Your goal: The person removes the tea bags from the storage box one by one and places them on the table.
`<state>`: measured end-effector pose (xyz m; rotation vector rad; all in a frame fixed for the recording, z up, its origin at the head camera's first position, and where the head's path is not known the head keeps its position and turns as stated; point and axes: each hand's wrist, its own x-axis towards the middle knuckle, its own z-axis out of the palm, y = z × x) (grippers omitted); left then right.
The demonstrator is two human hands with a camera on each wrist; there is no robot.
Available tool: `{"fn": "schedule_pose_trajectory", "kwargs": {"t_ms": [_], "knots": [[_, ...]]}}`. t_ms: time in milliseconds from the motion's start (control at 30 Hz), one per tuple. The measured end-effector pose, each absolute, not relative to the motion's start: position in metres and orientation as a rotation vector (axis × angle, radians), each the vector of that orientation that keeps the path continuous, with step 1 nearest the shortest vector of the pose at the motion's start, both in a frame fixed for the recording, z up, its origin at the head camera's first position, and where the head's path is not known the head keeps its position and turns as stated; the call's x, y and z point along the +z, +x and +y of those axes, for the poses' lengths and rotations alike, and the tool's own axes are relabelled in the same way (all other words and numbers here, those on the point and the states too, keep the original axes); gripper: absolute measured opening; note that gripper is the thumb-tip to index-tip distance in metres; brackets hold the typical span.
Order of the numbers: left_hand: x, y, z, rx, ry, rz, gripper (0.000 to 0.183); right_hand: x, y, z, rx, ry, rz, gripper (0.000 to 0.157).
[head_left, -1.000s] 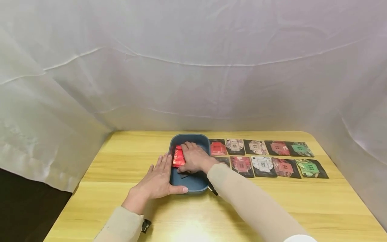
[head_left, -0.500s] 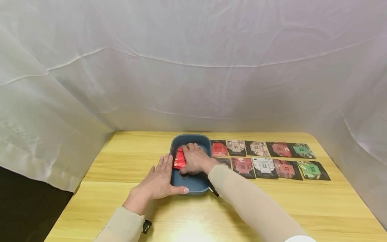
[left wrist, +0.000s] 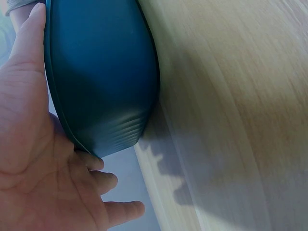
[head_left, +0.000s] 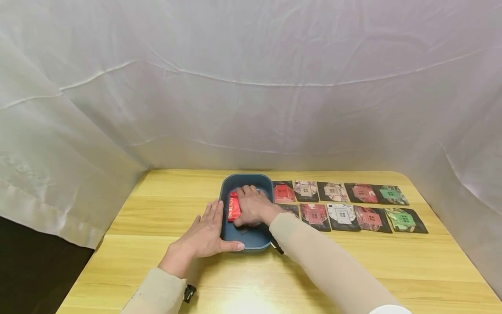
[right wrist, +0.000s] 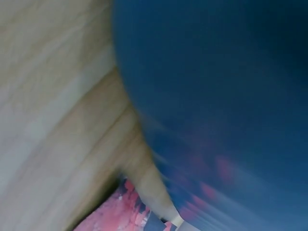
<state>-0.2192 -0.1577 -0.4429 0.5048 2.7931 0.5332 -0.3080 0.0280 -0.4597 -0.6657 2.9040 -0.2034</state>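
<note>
A dark blue rounded bin [head_left: 256,239] stands on the wooden table, with a red packet [head_left: 233,208] inside near its left wall. My right hand [head_left: 254,206] reaches into the bin and holds the packet, fingers at its far side and thumb at the near side; the palm hides much of it. A dark edge shows under that thumb. My left hand [head_left: 204,235] lies against the bin's left rim, fingers straight, thumb along the front rim. The left wrist view shows the palm [left wrist: 53,168] beside the bin's outer wall [left wrist: 106,62].
Right of the bin, two rows of flat printed packets lie on the table, among them a white one [head_left: 342,216] and a green one [head_left: 405,220]. One packet [right wrist: 115,211] shows beside the bin in the right wrist view. A pale cloth [head_left: 274,109] hangs behind the table.
The red packet crumples under my right hand, then lies flatter and slightly nearer the bin's middle. The right hand shifts slightly; the left hand stays at the rim.
</note>
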Motion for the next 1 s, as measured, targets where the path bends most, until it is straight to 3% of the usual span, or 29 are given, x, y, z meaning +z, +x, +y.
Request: {"fn": "schedule_pose_trajectory", "kwargs": {"t_ms": [1000], "knots": [[-0.442,-0.217,-0.159,0.586,0.486,2.761,0.138,-0.431,-0.285,0.06,-0.248,-0.813,2.975,0.108]]}}
